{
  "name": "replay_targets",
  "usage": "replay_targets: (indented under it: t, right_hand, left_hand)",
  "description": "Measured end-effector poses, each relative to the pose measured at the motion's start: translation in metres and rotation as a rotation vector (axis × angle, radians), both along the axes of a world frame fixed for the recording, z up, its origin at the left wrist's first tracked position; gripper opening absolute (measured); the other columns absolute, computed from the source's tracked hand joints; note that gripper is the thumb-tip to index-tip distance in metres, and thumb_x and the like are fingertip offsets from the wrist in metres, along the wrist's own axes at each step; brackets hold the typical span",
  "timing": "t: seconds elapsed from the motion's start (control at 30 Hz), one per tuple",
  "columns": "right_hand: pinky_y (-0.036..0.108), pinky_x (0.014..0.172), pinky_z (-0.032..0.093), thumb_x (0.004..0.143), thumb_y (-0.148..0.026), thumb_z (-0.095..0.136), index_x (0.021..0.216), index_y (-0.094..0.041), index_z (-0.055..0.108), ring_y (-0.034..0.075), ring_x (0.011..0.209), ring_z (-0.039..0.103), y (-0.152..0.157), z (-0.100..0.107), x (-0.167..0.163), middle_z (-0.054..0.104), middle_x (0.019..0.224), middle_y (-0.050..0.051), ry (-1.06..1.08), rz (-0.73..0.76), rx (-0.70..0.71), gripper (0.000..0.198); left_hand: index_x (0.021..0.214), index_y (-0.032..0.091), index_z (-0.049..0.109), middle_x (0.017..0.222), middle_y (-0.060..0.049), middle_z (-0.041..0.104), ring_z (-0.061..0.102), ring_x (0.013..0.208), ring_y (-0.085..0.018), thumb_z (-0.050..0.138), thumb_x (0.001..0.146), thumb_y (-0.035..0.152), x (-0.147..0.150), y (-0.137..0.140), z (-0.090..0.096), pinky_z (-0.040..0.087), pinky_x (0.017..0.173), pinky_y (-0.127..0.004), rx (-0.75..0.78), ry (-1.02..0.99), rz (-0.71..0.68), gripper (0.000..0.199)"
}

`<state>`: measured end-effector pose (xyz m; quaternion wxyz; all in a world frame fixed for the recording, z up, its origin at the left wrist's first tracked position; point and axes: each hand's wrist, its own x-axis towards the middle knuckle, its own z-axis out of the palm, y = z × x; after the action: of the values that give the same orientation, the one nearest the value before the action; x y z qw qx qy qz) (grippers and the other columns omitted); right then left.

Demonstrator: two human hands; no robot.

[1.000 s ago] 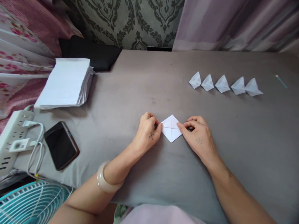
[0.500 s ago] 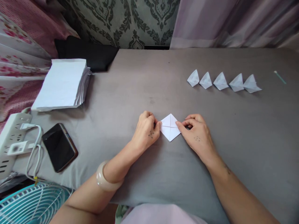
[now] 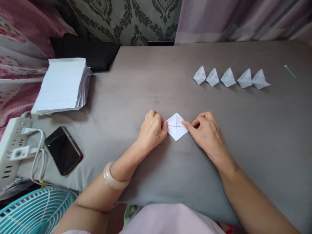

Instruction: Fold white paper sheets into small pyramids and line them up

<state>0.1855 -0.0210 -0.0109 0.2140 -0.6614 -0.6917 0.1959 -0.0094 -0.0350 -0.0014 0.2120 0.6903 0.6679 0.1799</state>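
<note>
A small folded white paper (image 3: 176, 132) lies diamond-shaped between my hands, with crease lines crossing at its middle. My left hand (image 3: 154, 128) pinches its left corner between thumb and curled fingers. At the right corner, my right hand (image 3: 204, 131) grips the paper with the thumb on top and the other fingers bent in behind. Farther back to the right stands a row of several folded white paper shapes (image 3: 228, 78), each with a pointed top.
On the left are a thick stack of white paper (image 3: 62, 84), a black cloth-like item (image 3: 91, 52), a phone (image 3: 63, 151) and a white power strip (image 3: 14, 143) with a plugged cable. A blue fan (image 3: 39, 211) fills the lower left corner. A thin green stick (image 3: 290, 71) lies far right.
The view has shifted slightly, so the scene sits a little higher in the picture. Both hands still hold the paper's side corners, with no clear change in the paper's shape.
</note>
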Motion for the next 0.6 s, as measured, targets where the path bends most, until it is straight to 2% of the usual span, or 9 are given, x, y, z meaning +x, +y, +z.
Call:
replay_targets:
  t: [0.1,0.3,0.37,0.5,0.6]
  right_hand:
    - [0.033,0.063,0.041,0.079,-0.054,0.063,0.066,-0.02,0.056,0.013,0.064,0.05,0.0,0.0,0.007,0.052,0.094,0.005,0.02,0.031,-0.021,0.036]
    - [0.032,0.066,0.042,0.077,-0.043,0.067,0.072,-0.02,0.061,0.013,0.066,0.048,0.007,-0.004,0.019,0.054,0.093,0.004,0.085,0.069,-0.06,0.024]
    - [0.033,0.068,0.044,0.076,-0.037,0.069,0.082,-0.02,0.064,0.015,0.069,0.05,0.008,-0.003,0.018,0.056,0.094,0.005,0.094,0.084,-0.034,0.018]
    - [0.037,0.084,0.046,0.085,-0.018,0.054,0.11,-0.021,0.063,0.022,0.097,0.054,0.001,0.004,0.005,0.058,0.11,0.009,0.065,0.297,0.176,0.027]
    - [0.038,0.086,0.046,0.09,-0.009,0.036,0.119,-0.022,0.061,0.024,0.104,0.052,-0.01,0.008,-0.01,0.059,0.113,0.011,-0.043,0.453,0.221,0.04]
  left_hand:
    - [0.078,0.017,0.053,0.102,-0.013,0.054,0.052,0.097,-0.026,0.052,0.087,0.025,-0.001,0.001,-0.001,0.049,0.08,-0.04,-0.02,-0.007,0.01,0.012]
    - [0.074,0.017,0.056,0.101,-0.011,0.055,0.055,0.092,-0.023,0.055,0.084,0.027,-0.004,0.006,0.0,0.049,0.078,-0.038,-0.074,-0.061,0.026,0.015]
    - [0.074,0.016,0.057,0.1,-0.011,0.055,0.055,0.091,-0.022,0.055,0.084,0.027,-0.005,0.007,0.0,0.049,0.078,-0.038,-0.081,-0.069,0.022,0.015]
    - [0.073,0.016,0.058,0.1,-0.011,0.056,0.056,0.091,-0.022,0.055,0.082,0.027,-0.005,0.008,0.001,0.049,0.08,-0.038,-0.077,-0.066,0.016,0.015]
    - [0.073,0.016,0.059,0.098,-0.01,0.056,0.056,0.092,-0.022,0.055,0.082,0.029,-0.005,0.008,-0.001,0.049,0.082,-0.038,-0.062,-0.063,0.008,0.016]
